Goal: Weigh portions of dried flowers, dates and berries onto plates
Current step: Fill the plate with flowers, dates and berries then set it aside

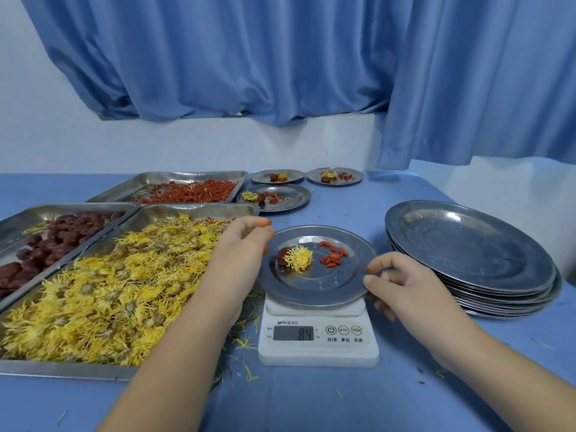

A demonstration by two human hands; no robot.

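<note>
A steel plate (314, 291) rests on a white digital scale (318, 341) whose display reads 84. On the plate lie a dark red date (282, 256), a yellow dried flower (300, 258) and a small cluster of red berries (334, 256). My left hand (246, 241) is at the plate's left rim with fingers curled; its grip on the rim is hidden. My right hand (396, 280) pinches the plate's right rim between thumb and fingers. Left of the scale sit trays of yellow flowers (103, 291), dates (53, 238) and berries (193, 190).
A stack of empty steel plates (470, 257) stands right of the scale. Three filled plates (274, 198) (277, 176) (335, 176) sit at the back of the blue table. Loose petals lie scattered near the scale. A blue curtain hangs behind.
</note>
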